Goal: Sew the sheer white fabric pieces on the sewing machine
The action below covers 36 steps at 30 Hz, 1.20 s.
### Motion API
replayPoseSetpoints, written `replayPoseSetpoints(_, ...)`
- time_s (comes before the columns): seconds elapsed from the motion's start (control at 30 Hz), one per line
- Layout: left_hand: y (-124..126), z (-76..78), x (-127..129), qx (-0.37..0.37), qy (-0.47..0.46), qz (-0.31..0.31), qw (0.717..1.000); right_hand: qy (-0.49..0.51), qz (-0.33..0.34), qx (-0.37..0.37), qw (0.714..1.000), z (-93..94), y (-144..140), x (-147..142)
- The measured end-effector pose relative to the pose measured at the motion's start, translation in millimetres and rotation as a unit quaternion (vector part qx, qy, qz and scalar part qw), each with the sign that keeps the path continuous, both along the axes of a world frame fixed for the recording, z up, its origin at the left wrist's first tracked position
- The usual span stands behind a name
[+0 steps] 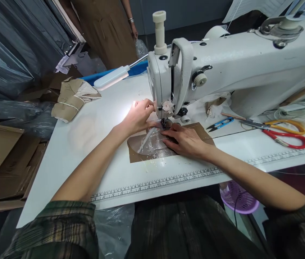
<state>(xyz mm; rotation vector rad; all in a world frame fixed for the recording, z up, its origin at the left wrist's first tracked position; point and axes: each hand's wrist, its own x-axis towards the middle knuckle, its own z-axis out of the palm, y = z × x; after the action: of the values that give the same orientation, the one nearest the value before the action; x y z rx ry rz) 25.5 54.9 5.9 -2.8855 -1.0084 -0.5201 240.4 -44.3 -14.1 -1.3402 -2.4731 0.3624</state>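
Observation:
A white industrial sewing machine (pixel 222 68) stands on a white table (pixel 93 144). Under its needle lies a small clear, shiny piece of material (pixel 152 144) on a brown patch of the table. My left hand (pixel 139 117) rests on the far left side of the piece, fingertips close to the presser foot (pixel 165 124). My right hand (pixel 185 140) lies flat on the piece just right of the needle, pressing it down. Both hands touch the material with fingers spread; neither grips it.
Red and orange scissors (pixel 282 131) and blue thread snips (pixel 219 124) lie right of the needle. A bundle of tan pieces (pixel 70 97) sits at the table's far left. A lamp (pixel 112 77) lights the needle area. A person in brown (pixel 106 28) stands behind. A purple basket (pixel 239 198) sits below.

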Motion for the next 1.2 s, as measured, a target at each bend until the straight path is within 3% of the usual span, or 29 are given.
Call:
replayPoseSetpoints(0.1,-33.4,2.5,-13.9,0.024,-0.022,-0.07,0.997,0.004,0.019,-0.024,1.0,0.4,5.6,5.6)
replayPoseSetpoints(0.2,-67.6,-0.5,-21.0,-0.072,-0.021,-0.184,0.98,-0.005,0.025,-0.057,0.998,3.8,13.1,8.1)
replayPoseSetpoints(0.4,-91.5,-25.4,-6.9,0.045,-0.058,-0.136,0.988,-0.021,0.031,-0.074,0.997,5.0,17.3,7.6)
replayPoseSetpoints(0.5,-93.4,-28.1,-1.7,0.069,-0.062,-0.128,0.987,0.004,0.042,-0.059,0.997,4.1,18.0,12.4)
replayPoseSetpoints(0.67,-96.7,-20.9,-6.8,0.049,-0.049,-0.111,0.991,0.04,0.063,-0.063,0.995,4.7,26.2,29.4)
replayPoseSetpoints(0.8,-98.5,-17.4,-8.0,0.023,-0.062,-0.088,0.994,-0.003,0.13,0.006,0.992,-1.5,27.2,34.1)
replayPoseSetpoints(0.93,-101.7,-20.5,-2.3,0.029,-0.12,-0.05,0.991,-0.032,0.112,0.045,0.992,-10.1,20.9,31.2)
replayPoseSetpoints(1.2,-102.1,-23.7,-1.7,0.033,-0.068,-0.099,0.992,0.017,0.093,0.059,0.994,-14.3,14.4,30.6)
